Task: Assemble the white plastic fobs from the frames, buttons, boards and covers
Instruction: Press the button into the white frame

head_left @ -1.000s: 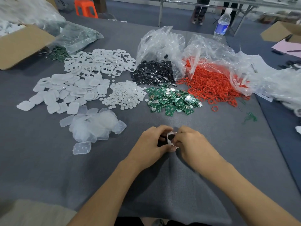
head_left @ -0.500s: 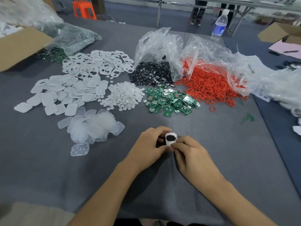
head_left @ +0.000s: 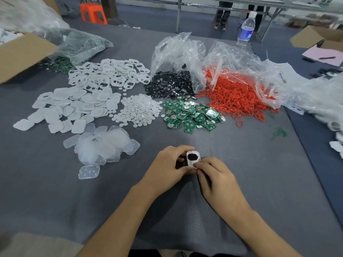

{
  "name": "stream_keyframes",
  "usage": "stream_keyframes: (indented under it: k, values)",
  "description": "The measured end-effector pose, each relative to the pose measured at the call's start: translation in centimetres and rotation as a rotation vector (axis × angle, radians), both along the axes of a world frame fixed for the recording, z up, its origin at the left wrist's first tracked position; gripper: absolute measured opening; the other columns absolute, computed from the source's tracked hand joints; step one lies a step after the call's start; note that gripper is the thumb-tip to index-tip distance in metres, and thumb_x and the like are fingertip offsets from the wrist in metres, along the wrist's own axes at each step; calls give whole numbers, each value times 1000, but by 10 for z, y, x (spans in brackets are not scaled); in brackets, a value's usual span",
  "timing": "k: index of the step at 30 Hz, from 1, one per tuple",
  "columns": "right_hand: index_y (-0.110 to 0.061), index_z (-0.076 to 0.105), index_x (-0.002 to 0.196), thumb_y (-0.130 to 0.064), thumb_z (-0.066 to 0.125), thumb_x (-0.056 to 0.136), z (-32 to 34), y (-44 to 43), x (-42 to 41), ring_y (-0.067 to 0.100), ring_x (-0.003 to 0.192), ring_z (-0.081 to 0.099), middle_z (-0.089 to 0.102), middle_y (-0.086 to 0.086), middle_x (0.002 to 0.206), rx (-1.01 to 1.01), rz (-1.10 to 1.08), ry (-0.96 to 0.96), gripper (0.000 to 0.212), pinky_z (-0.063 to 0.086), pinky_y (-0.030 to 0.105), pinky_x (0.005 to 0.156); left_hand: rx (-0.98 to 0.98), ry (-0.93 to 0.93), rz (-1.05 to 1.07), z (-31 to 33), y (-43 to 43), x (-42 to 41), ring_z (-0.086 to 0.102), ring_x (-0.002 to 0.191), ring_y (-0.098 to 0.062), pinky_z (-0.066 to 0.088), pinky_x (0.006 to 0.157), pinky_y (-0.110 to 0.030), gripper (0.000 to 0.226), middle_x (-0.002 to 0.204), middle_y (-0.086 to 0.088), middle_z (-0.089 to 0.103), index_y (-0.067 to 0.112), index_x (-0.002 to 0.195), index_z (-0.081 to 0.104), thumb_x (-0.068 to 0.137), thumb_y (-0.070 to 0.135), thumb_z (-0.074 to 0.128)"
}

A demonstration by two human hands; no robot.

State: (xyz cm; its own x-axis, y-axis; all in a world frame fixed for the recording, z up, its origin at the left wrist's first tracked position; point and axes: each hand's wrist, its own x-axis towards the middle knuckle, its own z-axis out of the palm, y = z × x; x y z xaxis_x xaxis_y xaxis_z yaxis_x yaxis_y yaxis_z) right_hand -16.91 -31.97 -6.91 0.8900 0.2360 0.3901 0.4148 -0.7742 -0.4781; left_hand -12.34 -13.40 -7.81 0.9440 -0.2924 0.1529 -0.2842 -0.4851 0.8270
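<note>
Both hands meet low over the grey surface (head_left: 241, 182), holding a white fob (head_left: 193, 158) with a dark oval button in its face. The left hand (head_left: 168, 168) curls round the fob's left side; the right hand (head_left: 217, 178) pinches its near edge with its fingertips. Beyond lie the green boards (head_left: 193, 115), the white frames (head_left: 109, 74) and the white covers (head_left: 74, 108).

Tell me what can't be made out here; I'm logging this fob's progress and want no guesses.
All head view.
- White fob: lower end and back hidden by fingers of the left hand and right hand gripping it.
- Black buttons: pile's rear veiled by a crumpled clear bag.
- Cardboard box: contents cut off by left edge, blurred.
- Water bottle: label too small to read.
</note>
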Motion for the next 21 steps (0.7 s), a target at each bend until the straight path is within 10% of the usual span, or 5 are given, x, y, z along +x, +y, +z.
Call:
stream_keyframes:
  k: [6, 12, 21]
  values:
    - [-7, 75, 106, -3, 68, 92, -3, -1, -1, 17, 98, 64, 66, 2, 107, 27, 5, -14, 17, 52, 29, 88, -89, -77, 81, 9, 2, -11, 58, 121, -7, 50, 101, -21, 61, 133, 10, 62, 21, 133, 66, 78, 25, 90]
    - [-8, 75, 107, -3, 68, 91, -7, -1, -1, 13, 100, 63, 65, -2, 109, 65, -7, -31, 18, 53, 29, 89, 50, -353, 786, 14, 63, -47, 60, 98, -23, 48, 93, -38, 31, 106, 0, 66, 16, 112, 70, 84, 13, 83]
    - [-10, 74, 105, -5, 67, 92, -11, -1, 0, 13, 100, 63, 63, -5, 109, 72, -5, -40, 16, 53, 30, 87, 288, -70, 1020, -4, 143, -87, 60, 106, -39, 45, 95, -55, 41, 107, -10, 69, 17, 115, 62, 83, 28, 84]
